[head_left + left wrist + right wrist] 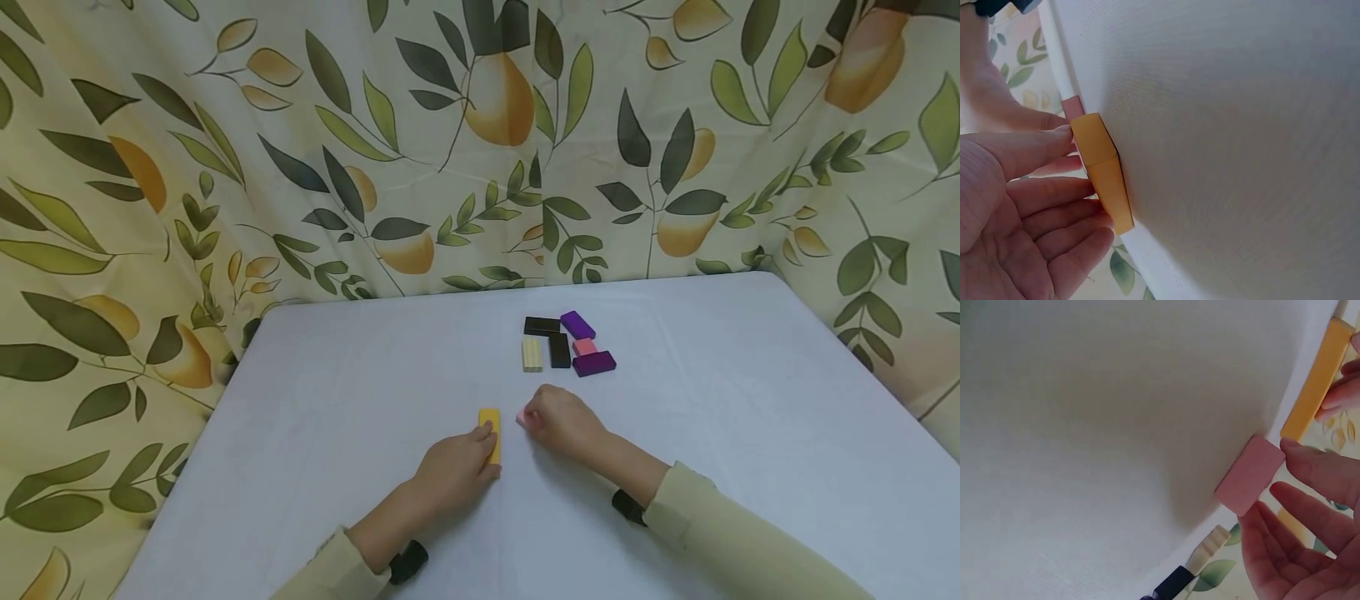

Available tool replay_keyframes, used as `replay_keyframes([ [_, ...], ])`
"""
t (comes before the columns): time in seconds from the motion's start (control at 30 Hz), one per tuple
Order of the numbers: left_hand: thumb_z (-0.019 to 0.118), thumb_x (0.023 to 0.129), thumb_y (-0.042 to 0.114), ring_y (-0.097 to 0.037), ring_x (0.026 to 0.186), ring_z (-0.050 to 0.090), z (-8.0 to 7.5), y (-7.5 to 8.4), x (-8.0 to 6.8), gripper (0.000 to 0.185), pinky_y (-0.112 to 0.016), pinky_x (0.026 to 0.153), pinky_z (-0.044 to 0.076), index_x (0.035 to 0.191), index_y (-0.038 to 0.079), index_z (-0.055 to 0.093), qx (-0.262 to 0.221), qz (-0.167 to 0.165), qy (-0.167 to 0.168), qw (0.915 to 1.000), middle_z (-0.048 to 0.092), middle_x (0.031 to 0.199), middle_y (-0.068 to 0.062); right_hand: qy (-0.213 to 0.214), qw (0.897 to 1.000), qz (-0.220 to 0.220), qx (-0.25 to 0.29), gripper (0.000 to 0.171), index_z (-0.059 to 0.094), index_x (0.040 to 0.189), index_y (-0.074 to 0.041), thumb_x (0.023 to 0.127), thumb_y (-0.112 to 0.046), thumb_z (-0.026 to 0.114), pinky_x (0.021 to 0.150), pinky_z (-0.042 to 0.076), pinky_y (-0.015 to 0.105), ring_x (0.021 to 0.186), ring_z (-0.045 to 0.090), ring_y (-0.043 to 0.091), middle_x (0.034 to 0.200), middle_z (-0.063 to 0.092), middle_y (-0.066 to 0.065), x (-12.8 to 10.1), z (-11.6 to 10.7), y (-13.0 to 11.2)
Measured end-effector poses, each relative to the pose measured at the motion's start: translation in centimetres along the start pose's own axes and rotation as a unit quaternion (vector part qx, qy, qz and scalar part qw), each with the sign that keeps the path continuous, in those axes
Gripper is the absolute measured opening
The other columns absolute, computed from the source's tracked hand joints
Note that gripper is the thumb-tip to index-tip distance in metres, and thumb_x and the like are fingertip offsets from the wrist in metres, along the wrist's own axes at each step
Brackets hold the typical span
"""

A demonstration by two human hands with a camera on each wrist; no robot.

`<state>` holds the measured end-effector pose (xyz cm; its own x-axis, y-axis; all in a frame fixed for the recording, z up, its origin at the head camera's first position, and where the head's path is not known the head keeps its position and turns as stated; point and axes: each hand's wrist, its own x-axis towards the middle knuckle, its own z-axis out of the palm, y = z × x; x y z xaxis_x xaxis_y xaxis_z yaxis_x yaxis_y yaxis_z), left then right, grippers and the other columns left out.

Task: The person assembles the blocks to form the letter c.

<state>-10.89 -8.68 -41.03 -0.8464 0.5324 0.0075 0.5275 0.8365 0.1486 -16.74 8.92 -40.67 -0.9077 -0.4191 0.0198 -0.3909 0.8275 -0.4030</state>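
On the white desk (315, 433), the left hand (450, 475) rests its straight fingers (1054, 187) against the long side of the yellow block (491, 433), which lies flat. Just to the right, the right hand (562, 425) touches a pink block (1250, 475) with relaxed fingers. Both look light, stiff and smooth, probably best pinched across the narrow sides. Farther right and back, black, cream, purple and pink blocks (566, 346) lie clustered.

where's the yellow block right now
In the head view the yellow block lies on the white table, at the left hand fingers, left of the pink block.
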Motion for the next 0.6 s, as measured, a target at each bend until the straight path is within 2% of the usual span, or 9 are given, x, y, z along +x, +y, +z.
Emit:
replay_keyframes([
  [0.1, 0.053, 0.081, 0.032, -0.017, 0.106, 0.045, 0.0, 0.0, 0.0, 0.045, -0.029, 0.079, 0.040, 0.115, 0.001, 0.051, -0.001, -0.001, -0.001, 1.0000, 0.045, 0.121, -0.010, -0.006, 1.000, 0.010, 0.004, 0.020, 0.068, 0.084, -0.006, 0.071, -0.021, 0.067, 0.057, 0.040, 0.020, 0.062, 0.046, 0.010, 0.071, 0.056, -0.001, 0.3, -0.1, 0.1],
  [0.33, 0.054, 0.081, 0.032, -0.017, 0.106, 0.045, -0.1, -0.1, 0.0, 0.046, -0.030, 0.079, 0.040, 0.115, 0.001, 0.051, -0.002, -0.001, -0.001, 1.0000, 0.046, 0.120, -0.010, -0.026, 1.000, -0.006, 0.014, 0.017, 0.068, 0.084, -0.006, 0.071, -0.018, 0.068, 0.053, 0.038, 0.021, 0.061, 0.045, 0.011, 0.069, 0.058, -0.001, 0.9, -0.4, 0.2],
  [0.47, 0.054, 0.081, 0.033, -0.017, 0.105, 0.046, -0.1, -0.1, 0.0, 0.046, -0.030, 0.078, 0.041, 0.114, 0.001, 0.052, 0.000, 0.003, -0.003, 1.0000, 0.047, 0.119, -0.010, -0.040, 0.999, -0.009, 0.020, 0.019, 0.067, 0.086, -0.007, 0.071, -0.018, 0.068, 0.055, 0.040, 0.020, 0.062, 0.046, 0.010, 0.070, 0.057, -0.002, 1.1, -0.7, 0.2],
  [0.6, 0.055, 0.080, 0.032, -0.017, 0.103, 0.048, -0.3, -0.1, 0.1, 0.045, -0.029, 0.076, 0.042, 0.113, 0.002, 0.053, 0.006, 0.005, -0.002, 1.0000, 0.048, 0.118, -0.010, -0.036, 0.999, -0.026, 0.011, 0.019, 0.067, 0.087, -0.007, 0.070, -0.017, 0.068, 0.061, 0.042, 0.020, 0.067, 0.049, 0.010, 0.072, 0.058, -0.003, 1.4, -0.8, 0.2],
])
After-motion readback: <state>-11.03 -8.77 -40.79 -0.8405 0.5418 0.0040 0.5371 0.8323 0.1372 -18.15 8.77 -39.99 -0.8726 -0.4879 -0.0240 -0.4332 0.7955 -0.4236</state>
